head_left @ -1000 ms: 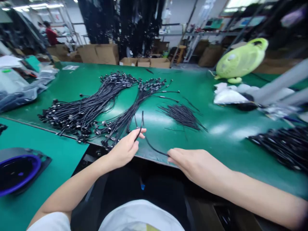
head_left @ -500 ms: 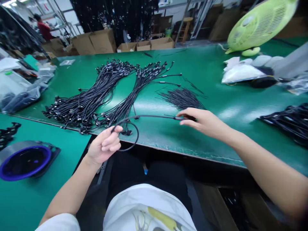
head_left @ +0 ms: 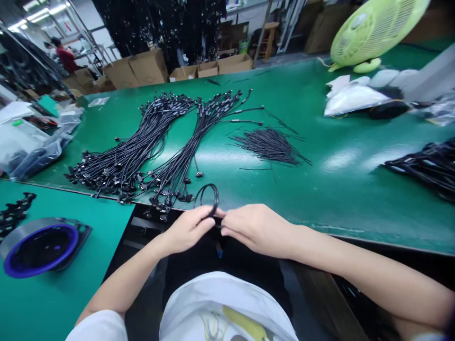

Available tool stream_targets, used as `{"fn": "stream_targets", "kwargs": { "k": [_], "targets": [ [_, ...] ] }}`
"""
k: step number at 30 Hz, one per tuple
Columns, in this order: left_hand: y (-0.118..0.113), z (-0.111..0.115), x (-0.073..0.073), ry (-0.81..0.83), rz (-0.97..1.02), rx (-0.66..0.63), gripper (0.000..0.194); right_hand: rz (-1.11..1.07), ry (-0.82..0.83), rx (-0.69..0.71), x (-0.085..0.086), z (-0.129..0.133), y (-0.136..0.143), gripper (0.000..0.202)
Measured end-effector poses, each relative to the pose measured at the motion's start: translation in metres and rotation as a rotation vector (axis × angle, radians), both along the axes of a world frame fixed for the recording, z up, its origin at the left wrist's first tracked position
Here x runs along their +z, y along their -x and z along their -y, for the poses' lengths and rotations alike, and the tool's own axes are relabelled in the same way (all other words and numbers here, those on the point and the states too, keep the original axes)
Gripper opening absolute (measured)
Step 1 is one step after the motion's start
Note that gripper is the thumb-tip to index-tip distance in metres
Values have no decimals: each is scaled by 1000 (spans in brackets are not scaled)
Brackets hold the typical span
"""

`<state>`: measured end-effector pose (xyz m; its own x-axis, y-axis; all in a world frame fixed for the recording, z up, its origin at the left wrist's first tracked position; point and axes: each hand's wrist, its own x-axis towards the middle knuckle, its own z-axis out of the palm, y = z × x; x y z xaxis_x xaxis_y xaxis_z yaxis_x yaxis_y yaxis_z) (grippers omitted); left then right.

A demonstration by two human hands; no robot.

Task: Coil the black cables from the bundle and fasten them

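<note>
Two green surfaces made up most of what I saw in the head view: the wide worktable (head_left: 337,189), glossy and patched with glare, and a second green top (head_left: 110,208) at lower left. Beyond stood cardboard boxes (head_left: 149,66), a wooden stool (head_left: 269,40), dark hanging material (head_left: 159,28) and, well back at upper left, a person in red (head_left: 66,57).

Ahead of the hands, a large cable pile (head_left: 144,135) spread at left, with a narrower cable bundle (head_left: 194,139) just beside it, its connectors reaching the near edge close to the left hand (head_left: 188,228). A heap of thin black strands (head_left: 268,146) lay right of that. Farther right I had a green fan (head_left: 380,33), a white plastic bag (head_left: 355,99) and a dark bundle (head_left: 426,168); a purple-rimmed dish (head_left: 24,273) sat on the left top.

The black cable (head_left: 217,196) rose in a loop from the left hand's pinched thumb and fingers, at the worktable's near edge. The right hand (head_left: 256,229) met it there, its fingertips closed on the cable too, partly hidden from me. A dark gap showed beneath both hands, over the lap. A broad stretch of green ran between the strands and the dark bundle, and the right forearm slanted away below the edge
</note>
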<state>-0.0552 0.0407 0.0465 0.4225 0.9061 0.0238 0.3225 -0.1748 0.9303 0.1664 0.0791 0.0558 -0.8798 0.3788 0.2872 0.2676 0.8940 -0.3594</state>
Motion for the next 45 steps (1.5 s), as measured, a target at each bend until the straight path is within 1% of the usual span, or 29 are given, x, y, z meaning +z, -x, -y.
{"fn": "stream_targets", "kwargs": {
  "k": [1, 2, 3, 4, 5, 6, 8, 9, 11, 13, 15, 17, 19, 21, 23, 26, 28, 30, 33, 35, 36, 38, 39, 40, 41, 42, 43, 44, 45],
  "targets": [
    [-1, 3, 0, 8, -51, -43, 22, -42, 39, -47, 0, -5, 2, 37],
    [-1, 6, 0, 35, -63, -54, 23, -99, 88, -101, -2, -12, 3, 34],
    [0, 8, -1, 74, -34, -34, 25, -173, 148, -156, -5, -18, 5, 30],
    [1, 9, -2, 119, 35, 5, 26, -257, 212, -207, -9, -24, 6, 30],
    [3, 10, -4, 166, 137, 51, 27, -332, 281, -239, -15, -29, 9, 36],
    [4, 10, -6, 216, 257, 88, 28, -380, 363, -249, -21, -32, 12, 40],
    [3, 9, -11, 313, 477, 126, 31, -404, 556, -254, -35, -34, 22, 38],
    [1, 9, -14, 349, 553, 147, 32, -413, 647, -280, -41, -33, 27, 40],
    [-6, 10, -21, 407, 635, 209, 33, -496, 789, -369, -51, -27, 39, 45],
    [-15, 14, -30, 437, 671, 270, 35, -666, 877, -448, -58, -19, 51, 45],
    [-24, 19, -39, 464, 671, 281, 40, -830, 976, -474, -62, -12, 59, 44],
    [-30, 23, -48, 464, 650, 286, 48, -946, 1108, -478, -66, -6, 64, 42],
    [-32, 25, -53, 432, 620, 320, 52, -994, 1232, -445, -69, -2, 65, 41],
    [-31, 26, -56, 384, 572, 327, 47, -998, 1292, -413, -69, 1, 63, 40],
    [-29, 25, -56, 352, 479, 268, 36, -1005, 1269, -426, -64, 6, 61, 41],
    [-27, 23, -53, 296, 285, 165, 28, -1025, 1145, -472, -53, 16, 63, 40],
    [-26, 22, -51, 290, 153, 120, 28, -1000, 1082, -437, -46, 23, 65, 36],
    [-25, 20, -51, 340, 57, 51, 34, -954, 1092, -372, -43, 30, 66, 38],
    [-21, 19, -53, 413, 45, -78, 38, -935, 1214, -299, -44, 35, 64, 43],
    [-20, 19, -55, 401, 90, -97, 36, -973, 1251, -245, -46, 35, 63, 43],
    [-20, 19, -55, 372, 108, -80, 34, -1012, 1227, -218, -46, 35, 62, 43],
    [-22, 20, -54, 279, 129, -28, 33, -1052, 1140, -180, -43, 32, 60, 43],
    [-23, 21, -53, 243, 148, -27, 33, -1034, 1099, -170, -40, 30, 57, 44],
    [-24, 22, -51, 237, 183, -55, 33, -981, 1061, -160, -36, 27, 53, 43],
    [-25, 24, -49, 272, 234, -107, 34, -896, 1009, -143, -31, 24, 48, 41],
    [-25, 25, -47, 338, 294, -167, 35, -793, 920, -121, -26, 19, 41, 39],
    [-25, 26, -46, 418, 353, -208, 35, -696, 784, -117, -21, 15, 33, 36],
    [-25, 27, -46, 493, 399, -208, 35, -619, 604, -145, -16, 11, 26, 32],
    [-24, 27, -45, 549, 418, -163, 34, -557, 397, -194, -13, 8, 18, 30]
  ]
}}
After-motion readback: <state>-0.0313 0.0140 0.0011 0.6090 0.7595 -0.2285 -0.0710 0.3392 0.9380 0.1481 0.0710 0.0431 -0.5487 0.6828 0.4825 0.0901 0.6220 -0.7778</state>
